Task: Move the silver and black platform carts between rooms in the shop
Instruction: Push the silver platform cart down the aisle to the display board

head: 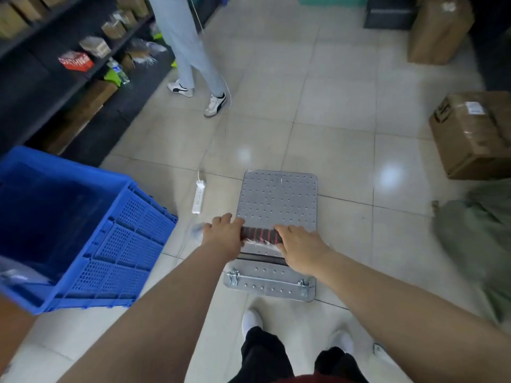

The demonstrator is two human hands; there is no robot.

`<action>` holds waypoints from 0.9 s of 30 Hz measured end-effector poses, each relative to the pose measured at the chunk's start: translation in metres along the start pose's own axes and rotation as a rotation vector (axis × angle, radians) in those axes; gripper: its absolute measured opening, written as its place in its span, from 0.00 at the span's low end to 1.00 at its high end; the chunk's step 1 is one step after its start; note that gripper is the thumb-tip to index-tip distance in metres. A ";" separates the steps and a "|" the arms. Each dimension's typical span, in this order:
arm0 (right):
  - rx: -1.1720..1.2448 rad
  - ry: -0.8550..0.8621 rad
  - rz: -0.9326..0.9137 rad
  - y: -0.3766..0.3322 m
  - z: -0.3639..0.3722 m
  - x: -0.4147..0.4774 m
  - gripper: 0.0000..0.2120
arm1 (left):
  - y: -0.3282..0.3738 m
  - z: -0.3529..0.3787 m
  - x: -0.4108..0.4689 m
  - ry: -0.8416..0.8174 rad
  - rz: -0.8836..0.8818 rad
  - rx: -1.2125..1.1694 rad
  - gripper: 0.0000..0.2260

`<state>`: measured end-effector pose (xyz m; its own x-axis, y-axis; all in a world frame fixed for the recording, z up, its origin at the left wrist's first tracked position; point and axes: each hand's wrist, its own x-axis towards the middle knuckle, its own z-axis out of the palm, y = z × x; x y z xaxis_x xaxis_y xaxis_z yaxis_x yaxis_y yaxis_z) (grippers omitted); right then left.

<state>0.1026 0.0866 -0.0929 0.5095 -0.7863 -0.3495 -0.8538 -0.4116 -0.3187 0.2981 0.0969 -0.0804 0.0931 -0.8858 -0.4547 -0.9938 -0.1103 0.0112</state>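
Note:
A silver platform cart (278, 201) with a dotted metal deck stands on the tiled floor right in front of me, its deck bare. Its handle (260, 235) has a black and red grip wrapped in clear plastic. My left hand (223, 234) is closed around the left end of the handle. My right hand (300, 251) grips the right end. My feet in white shoes are just behind the cart's rear edge.
A blue plastic crate (83, 233) sits close on the left. A white power strip (198, 196) with its cord lies beside the cart. Another person's legs (190, 56) stand ahead by dark shelving (55, 87). Cardboard boxes (470, 134) and a green sack (478, 244) line the right.

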 end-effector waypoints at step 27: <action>0.050 0.123 0.228 0.046 -0.031 0.058 0.14 | 0.005 -0.029 0.086 -0.019 0.068 -0.100 0.17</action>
<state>0.0893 0.0078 -0.1004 0.2847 -0.9076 -0.3086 -0.9374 -0.1963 -0.2877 0.3032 0.0074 -0.0938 0.0241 -0.8840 -0.4669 -0.9867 -0.0961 0.1311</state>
